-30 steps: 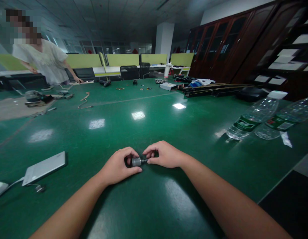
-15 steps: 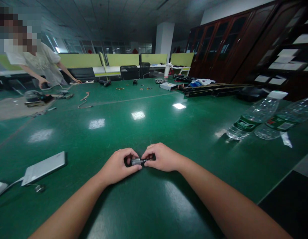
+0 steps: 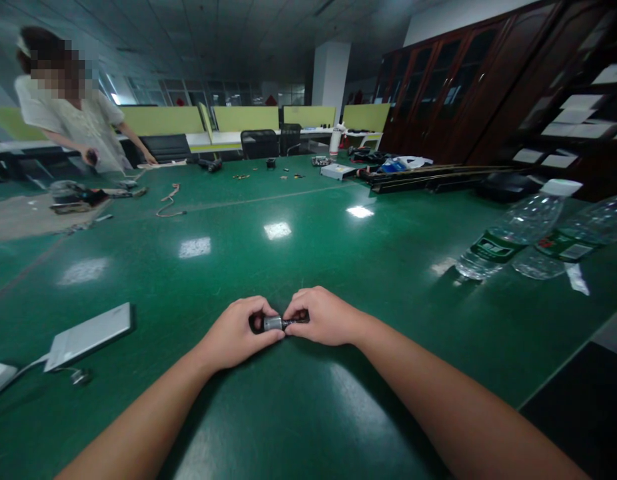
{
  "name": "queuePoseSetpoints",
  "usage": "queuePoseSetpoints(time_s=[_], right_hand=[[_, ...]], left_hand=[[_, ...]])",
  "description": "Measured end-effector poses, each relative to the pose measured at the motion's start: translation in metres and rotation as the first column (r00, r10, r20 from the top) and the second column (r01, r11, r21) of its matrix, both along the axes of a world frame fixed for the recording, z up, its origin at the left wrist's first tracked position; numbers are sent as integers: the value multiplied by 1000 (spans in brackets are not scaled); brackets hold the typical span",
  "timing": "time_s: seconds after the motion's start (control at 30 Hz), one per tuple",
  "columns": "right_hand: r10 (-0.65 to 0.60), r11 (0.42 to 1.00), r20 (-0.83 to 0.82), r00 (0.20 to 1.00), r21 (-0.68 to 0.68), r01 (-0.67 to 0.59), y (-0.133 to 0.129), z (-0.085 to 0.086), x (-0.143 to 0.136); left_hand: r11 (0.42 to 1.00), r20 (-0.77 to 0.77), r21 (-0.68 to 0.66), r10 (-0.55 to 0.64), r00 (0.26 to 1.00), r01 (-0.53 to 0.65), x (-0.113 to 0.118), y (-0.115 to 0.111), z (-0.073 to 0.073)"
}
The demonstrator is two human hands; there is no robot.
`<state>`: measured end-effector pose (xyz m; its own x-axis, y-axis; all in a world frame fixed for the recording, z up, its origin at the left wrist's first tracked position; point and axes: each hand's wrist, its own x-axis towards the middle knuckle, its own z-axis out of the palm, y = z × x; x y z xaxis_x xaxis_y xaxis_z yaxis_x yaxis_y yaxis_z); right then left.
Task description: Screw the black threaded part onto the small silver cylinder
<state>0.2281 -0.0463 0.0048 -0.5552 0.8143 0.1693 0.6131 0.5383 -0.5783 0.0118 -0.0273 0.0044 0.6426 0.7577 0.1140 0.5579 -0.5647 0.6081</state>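
Fingers and thumb of my left hand [image 3: 242,333] are wrapped round a small silver metal cylinder [image 3: 273,323], held low over the green table [image 3: 308,260]. From its right end a thin dark shaft-like part [image 3: 287,323] sticks out. My right hand [image 3: 326,319] pinches this dark part between thumb and fingers. The fingertips of both hands nearly meet. What lies inside my right fingers is too small to make out.
A silver flat box [image 3: 88,337] with a cable lies at the left. Two clear bottles [image 3: 518,230] [image 3: 578,237] stand at the right. A person [image 3: 73,113] stands across the table, near tools [image 3: 76,193]. Black strips [image 3: 418,179] lie at the back right.
The person across the table has shifted slightly right and raised one hand, which now holds something dark. Both my hands have stayed nearly in place around the cylinder and the dark part.
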Motion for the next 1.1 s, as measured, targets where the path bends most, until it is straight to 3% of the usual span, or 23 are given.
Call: queuePoseSetpoints(time_s=[1.1], right_hand=[[13, 1000, 24, 1000, -27, -13, -2, 5, 11]], left_hand=[[1000, -22, -10, 7, 1000, -7, -2, 0, -1]])
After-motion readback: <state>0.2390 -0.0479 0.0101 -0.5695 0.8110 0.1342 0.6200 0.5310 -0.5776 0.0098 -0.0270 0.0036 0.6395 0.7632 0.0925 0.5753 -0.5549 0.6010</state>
